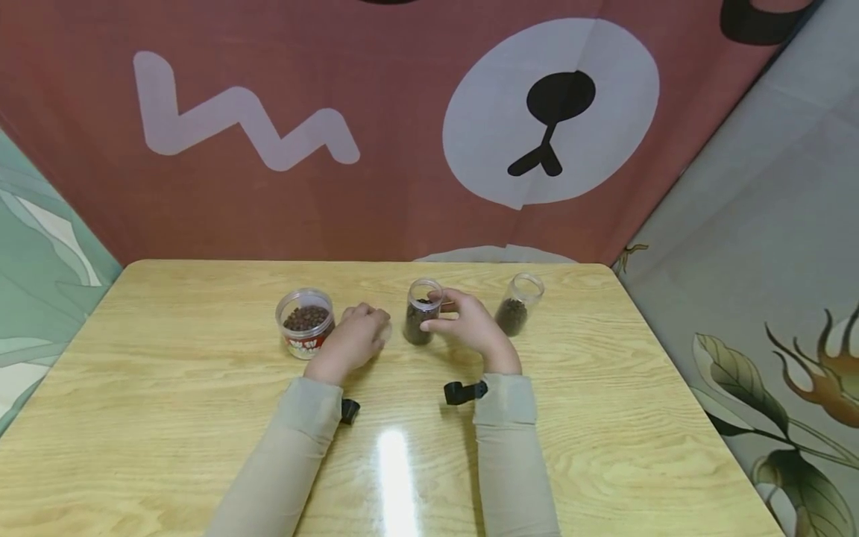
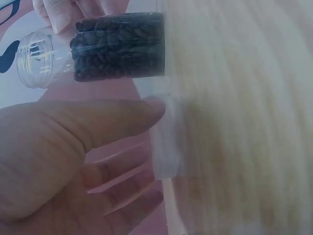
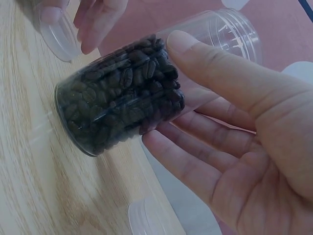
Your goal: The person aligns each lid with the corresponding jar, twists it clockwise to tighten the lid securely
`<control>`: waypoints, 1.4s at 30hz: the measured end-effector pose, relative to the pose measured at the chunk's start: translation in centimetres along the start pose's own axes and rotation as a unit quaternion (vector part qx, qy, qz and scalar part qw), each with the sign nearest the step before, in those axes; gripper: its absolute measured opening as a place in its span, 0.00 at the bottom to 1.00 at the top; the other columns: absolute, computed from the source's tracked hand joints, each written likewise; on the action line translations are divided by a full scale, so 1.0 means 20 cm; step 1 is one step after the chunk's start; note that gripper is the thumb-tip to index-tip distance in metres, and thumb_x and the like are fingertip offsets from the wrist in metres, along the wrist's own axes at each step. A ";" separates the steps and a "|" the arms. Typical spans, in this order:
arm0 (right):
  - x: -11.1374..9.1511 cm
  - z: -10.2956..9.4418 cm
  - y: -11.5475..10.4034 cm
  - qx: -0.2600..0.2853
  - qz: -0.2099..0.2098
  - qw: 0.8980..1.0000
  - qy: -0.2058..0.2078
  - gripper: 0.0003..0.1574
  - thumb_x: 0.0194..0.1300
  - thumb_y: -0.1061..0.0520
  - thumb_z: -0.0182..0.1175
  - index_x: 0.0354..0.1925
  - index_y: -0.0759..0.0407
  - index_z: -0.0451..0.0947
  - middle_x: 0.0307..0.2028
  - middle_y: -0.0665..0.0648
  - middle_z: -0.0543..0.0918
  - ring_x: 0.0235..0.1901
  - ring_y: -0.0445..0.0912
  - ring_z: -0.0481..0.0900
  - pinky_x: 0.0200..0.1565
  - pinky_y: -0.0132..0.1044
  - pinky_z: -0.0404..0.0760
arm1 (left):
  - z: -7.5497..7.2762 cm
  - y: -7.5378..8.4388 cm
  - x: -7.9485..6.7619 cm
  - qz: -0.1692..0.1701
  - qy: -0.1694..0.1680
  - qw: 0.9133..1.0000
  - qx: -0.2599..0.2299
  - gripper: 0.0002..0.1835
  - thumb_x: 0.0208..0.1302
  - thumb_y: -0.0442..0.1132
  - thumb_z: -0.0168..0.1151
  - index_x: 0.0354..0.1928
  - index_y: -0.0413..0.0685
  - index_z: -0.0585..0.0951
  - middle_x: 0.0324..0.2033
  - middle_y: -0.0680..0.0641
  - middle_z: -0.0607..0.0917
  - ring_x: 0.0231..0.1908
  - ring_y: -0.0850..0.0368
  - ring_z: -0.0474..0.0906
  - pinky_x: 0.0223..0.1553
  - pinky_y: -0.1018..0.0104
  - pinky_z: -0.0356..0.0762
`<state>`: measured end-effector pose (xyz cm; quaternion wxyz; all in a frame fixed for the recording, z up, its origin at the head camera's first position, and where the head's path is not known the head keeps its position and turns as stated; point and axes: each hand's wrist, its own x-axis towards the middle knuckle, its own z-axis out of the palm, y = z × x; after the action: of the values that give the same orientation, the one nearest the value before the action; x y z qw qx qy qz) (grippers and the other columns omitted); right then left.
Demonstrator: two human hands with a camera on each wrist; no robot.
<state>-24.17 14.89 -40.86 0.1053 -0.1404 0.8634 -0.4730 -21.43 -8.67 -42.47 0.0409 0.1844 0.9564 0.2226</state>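
A person's left hand (image 1: 352, 332) pinches a translucent, round, shallow plastic lid (image 3: 61, 36) near the tabletop (image 1: 201, 418). The right hand (image 1: 473, 324) grips a clear, cylindrical plastic jar (image 1: 414, 317) between thumb and fingers, upright at the tabletop's middle; dark brown coffee beans (image 3: 129, 85) fill much of it. Its mouth is uncovered. The opening appears to be done and the closing not; whether beans are to go in or out cannot be told.

To the right stands another open clear jar (image 1: 523, 297), partly filled with dark contents. To the left, beside the left hand, is a wide, clear plastic tub (image 1: 283, 325) of brown pellets, also open. Its red label (image 1: 305, 345) bears pale lettering too small to read; no brand is legible.
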 end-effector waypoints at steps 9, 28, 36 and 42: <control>0.00 0.00 0.01 -0.003 0.000 1.000 0.002 0.34 0.63 0.52 0.73 0.65 0.56 0.76 0.61 0.56 0.80 0.63 0.55 0.75 0.63 0.53 0.76 | 0.02 0.00 -0.01 0.014 0.020 1.000 -0.009 0.19 0.69 0.32 0.65 0.60 0.38 0.80 0.51 0.37 0.79 0.51 0.39 0.73 0.56 0.48 0.76; 0.01 0.01 0.01 -0.020 -0.018 1.000 0.002 0.35 0.63 0.54 0.73 0.66 0.59 0.75 0.59 0.58 0.81 0.60 0.54 0.77 0.61 0.50 0.78 | -0.02 -0.01 -0.05 0.030 0.065 0.997 -0.039 0.25 0.66 0.34 0.68 0.64 0.35 0.77 0.55 0.31 0.77 0.56 0.33 0.74 0.60 0.42 0.74; 0.01 0.02 0.01 -0.008 -0.029 1.000 -0.001 0.32 0.62 0.55 0.74 0.62 0.61 0.76 0.61 0.58 0.80 0.60 0.54 0.77 0.61 0.51 0.78 | -0.06 0.02 -0.04 -0.002 0.086 0.991 -0.099 0.30 0.65 0.41 0.71 0.66 0.41 0.75 0.60 0.34 0.75 0.55 0.37 0.77 0.56 0.44 0.79; 0.02 0.03 0.00 0.008 -0.036 0.999 -0.017 0.29 0.62 0.57 0.74 0.59 0.61 0.77 0.63 0.58 0.78 0.61 0.55 0.77 0.61 0.50 0.78 | -0.10 0.04 -0.06 -0.006 0.121 0.985 -0.126 0.31 0.61 0.41 0.69 0.65 0.40 0.72 0.59 0.35 0.76 0.56 0.37 0.75 0.55 0.43 0.78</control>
<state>-24.39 14.18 -41.18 0.1044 -0.1786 0.8521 -0.4808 -20.37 -9.26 -40.25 -0.0513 0.1440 0.9196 0.3620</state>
